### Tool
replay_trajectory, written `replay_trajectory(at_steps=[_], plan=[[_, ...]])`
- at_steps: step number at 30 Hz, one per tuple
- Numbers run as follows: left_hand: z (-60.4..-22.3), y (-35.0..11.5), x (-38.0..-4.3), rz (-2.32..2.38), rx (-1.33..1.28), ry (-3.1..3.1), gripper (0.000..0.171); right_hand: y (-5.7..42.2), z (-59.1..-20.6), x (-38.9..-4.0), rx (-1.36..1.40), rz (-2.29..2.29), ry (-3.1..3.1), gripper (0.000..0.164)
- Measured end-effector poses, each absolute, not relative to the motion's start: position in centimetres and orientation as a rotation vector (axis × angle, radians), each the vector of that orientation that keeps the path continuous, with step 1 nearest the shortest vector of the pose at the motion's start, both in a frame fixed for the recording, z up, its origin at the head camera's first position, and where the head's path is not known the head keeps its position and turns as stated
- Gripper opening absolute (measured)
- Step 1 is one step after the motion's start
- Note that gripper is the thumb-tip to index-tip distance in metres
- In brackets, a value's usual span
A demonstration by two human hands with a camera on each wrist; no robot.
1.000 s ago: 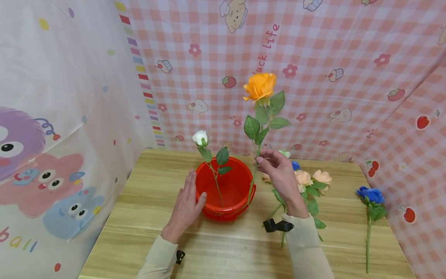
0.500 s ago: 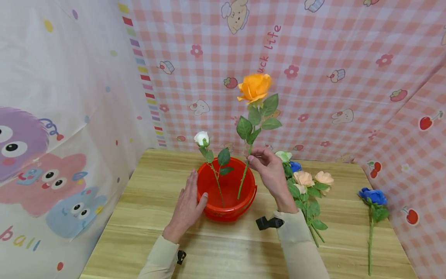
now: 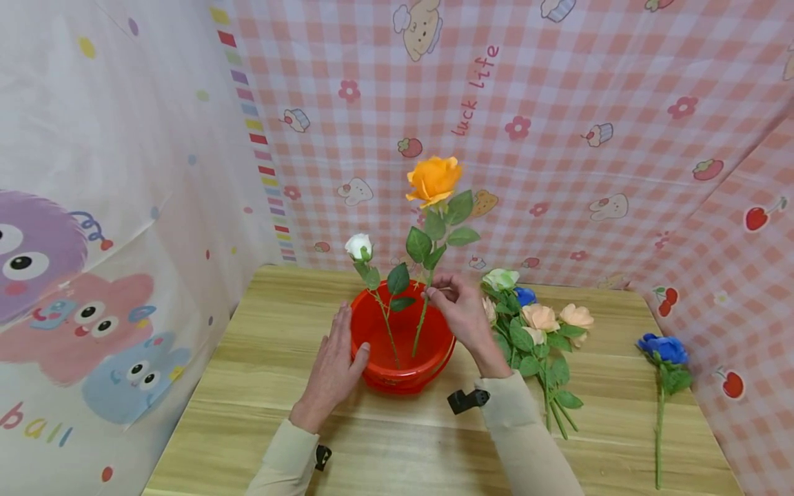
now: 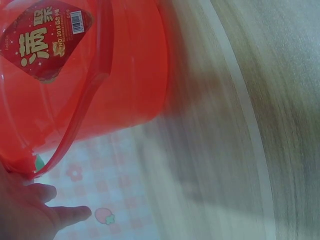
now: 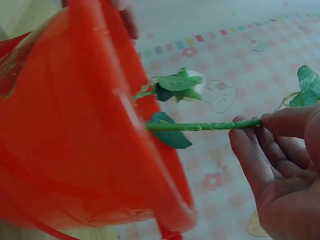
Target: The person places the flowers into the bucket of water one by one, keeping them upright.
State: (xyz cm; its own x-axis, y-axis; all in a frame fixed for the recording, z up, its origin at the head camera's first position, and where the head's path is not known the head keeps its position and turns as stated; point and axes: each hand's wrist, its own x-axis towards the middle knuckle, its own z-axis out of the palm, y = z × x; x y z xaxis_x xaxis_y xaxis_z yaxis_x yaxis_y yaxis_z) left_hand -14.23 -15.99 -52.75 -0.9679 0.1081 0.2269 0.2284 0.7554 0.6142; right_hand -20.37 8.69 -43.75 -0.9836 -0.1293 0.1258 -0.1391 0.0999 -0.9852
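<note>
My right hand [image 3: 462,310] pinches the green stem of an orange rose [image 3: 435,180] between thumb and fingers. The rose stands nearly upright, its lower stem inside the red bucket [image 3: 366,375]. In the right wrist view the pinched stem [image 5: 200,127] passes over the bucket's rim. My left hand [image 3: 335,365] rests with straight fingers against the bucket's left side; in the left wrist view its fingers [image 4: 70,215] show beside the bucket handle [image 4: 82,107]. A white rose [image 3: 358,246] leans leftward in the bucket, its bloom above the rim.
Right of the bucket lies a bunch of artificial flowers, with peach blooms [image 3: 541,318], a pale green bloom [image 3: 501,279] and a blue one [image 3: 525,296]. A single blue flower [image 3: 664,349] lies near the right edge of the wooden table [image 3: 248,386]. Patterned cloth hangs behind.
My right hand has moved left and down with the orange rose, bringing its stem from the bucket's right rim to inside the bucket. The left hand has stayed against the bucket.
</note>
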Motion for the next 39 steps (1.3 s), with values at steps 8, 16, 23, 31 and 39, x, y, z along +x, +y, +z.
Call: replay_trajectory(at_steps=[8, 16, 23, 31, 39], plan=[[-52.8, -15.9, -14.2, -1.01, -0.266, -2.784, 0.075, 8.0, -45.2, -20.6, 0.315, 1.94, -2.422, 0.017], [-52.7, -15.9, -14.2, -1.017, -0.255, -2.794, 0.075, 6.9, -45.8, -20.8, 0.336, 1.711, -2.537, 0.014], [-52.7, -15.9, -14.2, -1.002, -0.267, -2.765, 0.075, 5.8, -46.4, -21.1, 0.359, 1.768, -2.59, 0.013], [-52.7, -15.9, -14.2, -0.992, -0.278, -2.746, 0.075, 4.8, -46.6, -21.7, 0.383, 1.717, -2.682, 0.01], [-52.6, -15.9, -14.3, -0.991, -0.281, -2.758, 0.076, 4.2, -46.8, -22.4, 0.453, 1.608, -2.852, 0.008]])
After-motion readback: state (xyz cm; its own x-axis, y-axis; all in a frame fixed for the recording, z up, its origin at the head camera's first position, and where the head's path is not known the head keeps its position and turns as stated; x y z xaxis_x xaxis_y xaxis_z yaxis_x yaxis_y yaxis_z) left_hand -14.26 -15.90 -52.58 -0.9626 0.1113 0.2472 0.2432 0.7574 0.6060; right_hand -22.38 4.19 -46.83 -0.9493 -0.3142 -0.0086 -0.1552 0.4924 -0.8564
